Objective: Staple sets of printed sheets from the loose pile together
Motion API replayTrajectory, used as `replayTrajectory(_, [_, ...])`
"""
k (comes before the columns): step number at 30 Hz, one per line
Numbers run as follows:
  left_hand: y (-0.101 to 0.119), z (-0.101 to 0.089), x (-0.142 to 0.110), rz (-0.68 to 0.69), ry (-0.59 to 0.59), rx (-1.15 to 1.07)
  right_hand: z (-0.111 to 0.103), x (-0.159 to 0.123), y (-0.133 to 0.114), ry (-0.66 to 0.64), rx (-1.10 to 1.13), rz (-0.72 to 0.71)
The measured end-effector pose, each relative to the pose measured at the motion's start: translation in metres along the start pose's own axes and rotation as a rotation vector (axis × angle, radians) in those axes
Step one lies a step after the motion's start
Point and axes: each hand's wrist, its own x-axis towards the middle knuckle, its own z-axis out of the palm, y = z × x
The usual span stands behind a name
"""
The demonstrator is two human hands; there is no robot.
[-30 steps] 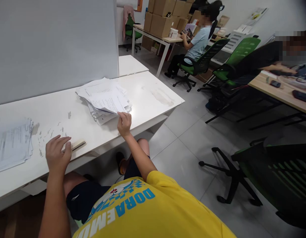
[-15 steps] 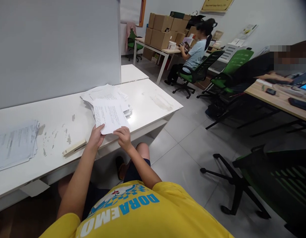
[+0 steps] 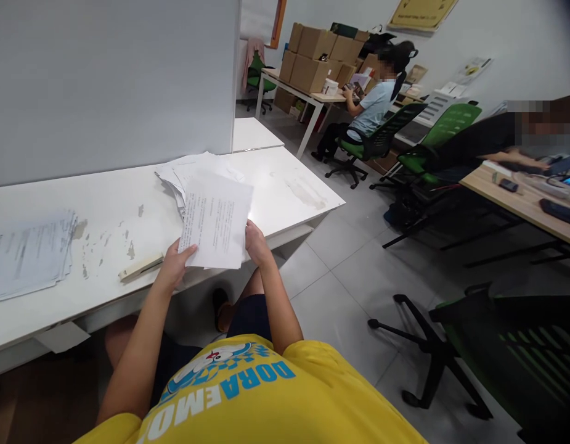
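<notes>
I hold a printed sheet of paper (image 3: pixel 215 222) up over the front edge of the white desk (image 3: pixel 285 185). My left hand (image 3: pixel 176 266) pinches its lower left corner. My right hand (image 3: pixel 257 243) grips its right edge from behind. Just beyond the sheet lies a loose pile of papers (image 3: pixel 183 169). A cream stapler (image 3: pixel 140 268) rests on the desk left of my left hand.
A second stack of papers (image 3: pixel 28 256) lies at the desk's far left, before a grey partition (image 3: pixel 104 80). Green office chairs (image 3: pixel 520 345) stand to my right. A seated person (image 3: pixel 368 108) works at a far table with cardboard boxes (image 3: pixel 312 58). Another person's arm (image 3: pixel 511 157) rests on a wooden desk.
My left hand left the stapler and joined my right hand on a sheet from the pile. Both hands lifted the sheet up toward me.
</notes>
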Motion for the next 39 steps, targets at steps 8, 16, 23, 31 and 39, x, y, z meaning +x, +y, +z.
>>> replayTrajectory(8, [0.021, -0.011, -0.030, -0.015, -0.268, 0.039, 0.010, -0.023, 0.008, -0.048, 0.036, 0.117])
replayTrajectory(16, [0.010, -0.007, -0.041, -0.071, 0.022, 0.109, 0.015, -0.044, 0.020, -0.075, 0.167, 0.238])
replayTrajectory(23, [0.002, -0.007, -0.047, -0.133, -0.083, -0.078, 0.036, -0.046, 0.026, 0.014, 0.261, 0.185])
replayTrajectory(31, [-0.005, -0.004, -0.057, -0.071, 0.018, -0.062, 0.040, -0.044, 0.026, 0.133, 0.293, 0.068])
replayTrajectory(39, [-0.001, -0.014, -0.054, -0.096, 0.044, 0.058, 0.025, -0.040, 0.025, 0.021, 0.222, 0.173])
